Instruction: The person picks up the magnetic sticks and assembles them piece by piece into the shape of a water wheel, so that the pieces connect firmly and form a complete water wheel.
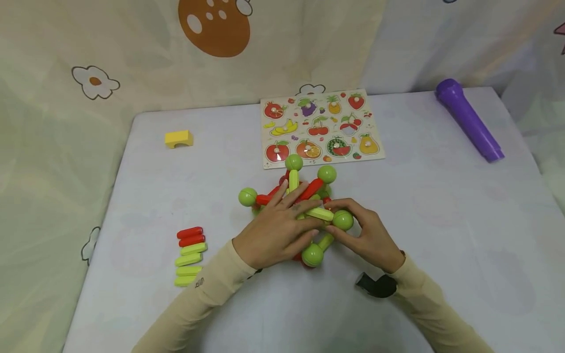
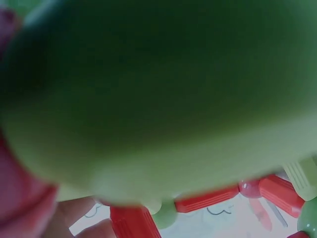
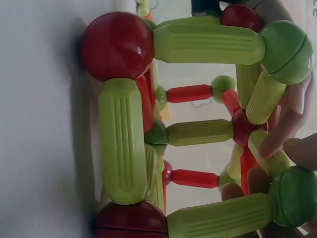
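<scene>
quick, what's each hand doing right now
Left hand: open, fingers straight, resting on top of the rod-and-ball structure.
Right hand: fingers curled round a green ball of the structure.

Rod-and-ball structure (image 1: 304, 206): glossy smooth plastic balls (image 3: 117, 45), ribbed matt plastic rods (image 3: 121, 141). Spare rods (image 1: 190, 255): same plastic. Fruit puzzle board (image 1: 320, 127): printed, looks wooden. Microphone (image 1: 470, 120): smooth purple plastic. Table cover (image 1: 441, 220): matt cloth.
</scene>
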